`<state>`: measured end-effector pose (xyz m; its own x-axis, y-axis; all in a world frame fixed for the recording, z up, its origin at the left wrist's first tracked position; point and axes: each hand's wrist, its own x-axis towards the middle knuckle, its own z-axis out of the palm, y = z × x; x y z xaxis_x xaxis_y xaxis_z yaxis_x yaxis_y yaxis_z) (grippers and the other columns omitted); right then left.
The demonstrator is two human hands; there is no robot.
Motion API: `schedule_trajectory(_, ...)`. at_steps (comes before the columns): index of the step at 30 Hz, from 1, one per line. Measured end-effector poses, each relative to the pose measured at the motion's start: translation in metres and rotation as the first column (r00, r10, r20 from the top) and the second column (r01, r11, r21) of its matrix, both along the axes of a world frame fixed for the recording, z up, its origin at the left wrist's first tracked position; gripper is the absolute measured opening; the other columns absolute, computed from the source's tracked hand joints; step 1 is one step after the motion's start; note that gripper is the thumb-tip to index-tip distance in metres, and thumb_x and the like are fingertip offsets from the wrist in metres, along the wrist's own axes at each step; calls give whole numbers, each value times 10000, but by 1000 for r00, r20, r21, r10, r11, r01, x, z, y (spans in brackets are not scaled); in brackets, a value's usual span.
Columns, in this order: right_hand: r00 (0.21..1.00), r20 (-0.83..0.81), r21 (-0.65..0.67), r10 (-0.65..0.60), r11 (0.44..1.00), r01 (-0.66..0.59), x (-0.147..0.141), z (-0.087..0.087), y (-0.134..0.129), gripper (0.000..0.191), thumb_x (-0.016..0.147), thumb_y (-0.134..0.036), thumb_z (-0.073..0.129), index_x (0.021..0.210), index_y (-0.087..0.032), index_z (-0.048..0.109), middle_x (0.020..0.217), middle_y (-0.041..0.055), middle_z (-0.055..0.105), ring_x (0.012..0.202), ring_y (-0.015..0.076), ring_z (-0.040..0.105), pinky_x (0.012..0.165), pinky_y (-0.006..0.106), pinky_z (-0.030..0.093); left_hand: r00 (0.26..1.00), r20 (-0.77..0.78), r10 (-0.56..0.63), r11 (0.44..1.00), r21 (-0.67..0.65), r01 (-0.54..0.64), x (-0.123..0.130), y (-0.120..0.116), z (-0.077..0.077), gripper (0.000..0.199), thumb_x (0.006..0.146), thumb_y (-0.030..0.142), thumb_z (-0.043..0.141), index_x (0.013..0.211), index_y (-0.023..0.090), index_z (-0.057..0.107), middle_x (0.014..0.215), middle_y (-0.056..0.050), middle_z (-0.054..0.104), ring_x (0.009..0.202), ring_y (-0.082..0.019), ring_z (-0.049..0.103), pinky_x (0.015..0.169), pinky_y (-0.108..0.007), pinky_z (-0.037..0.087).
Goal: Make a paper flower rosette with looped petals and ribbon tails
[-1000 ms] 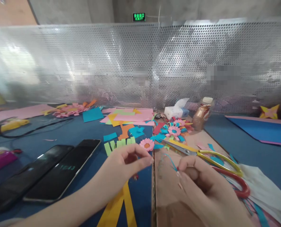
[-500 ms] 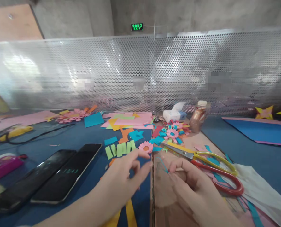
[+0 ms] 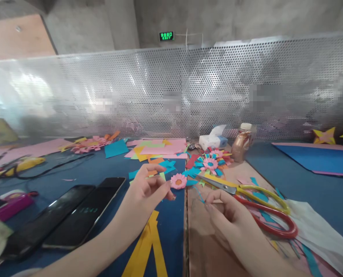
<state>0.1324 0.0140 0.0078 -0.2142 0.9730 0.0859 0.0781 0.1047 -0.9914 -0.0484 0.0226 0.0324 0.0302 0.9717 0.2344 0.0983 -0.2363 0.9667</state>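
My right hand pinches a thin blue paper strip between thumb and forefinger, over the brown board. My left hand hovers above the blue table surface with its fingers curved and apart, and nothing shows in its grasp. Just beyond its fingertips lies a pink paper flower with an orange centre. Green paper strips are mostly hidden behind that hand. Below it lie long yellow paper strips. Scissors with one yellow and one red handle rest beside my right hand, partly open.
Two phones lie at the left near a purple object. Further back are coloured paper sheets, a blue and pink flower, a tissue box and a bottle. A perforated metal screen stands behind.
My left hand has shifted left and a little up, away from my right hand, now covering the green strips and uncovering more of the yellow ones. My right hand keeps its pinch, nearly still.
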Motion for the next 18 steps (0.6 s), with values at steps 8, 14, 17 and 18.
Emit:
schedule_trajectory(8,998,63,23,12,1000,-14,0,-5,0,179,791,-344,468,728,-195,389,519,-84,299,459,65,248,437,200,199,987,138,-77,990,-107,92,3,-1,0,462,837,318,460,1257,190,319,502,70,502,508,-109,498,607,-269,442)
schedule_trajectory(14,997,72,24,-24,999,22,0,-5,0,207,785,-383,486,720,-204,404,539,-63,354,476,78,292,448,205,250,976,201,-80,982,-153,111,4,2,-5,178,842,349,446,892,187,499,617,54,459,514,-85,483,543,-236,413)
schedule_trajectory(17,996,86,22,-28,999,26,0,-5,0,229,766,-391,506,699,-200,399,517,-72,332,466,73,282,446,203,242,978,191,-83,981,-155,114,4,2,-5,166,835,355,452,834,190,477,638,52,459,509,-82,483,520,-232,402)
schedule_trajectory(18,995,94,18,-25,1000,24,0,-5,1,230,767,-392,505,700,-199,400,518,-72,333,469,73,285,449,203,243,979,185,-87,981,-157,117,4,1,-5,170,832,360,453,828,192,472,642,50,463,507,-83,484,511,-231,397)
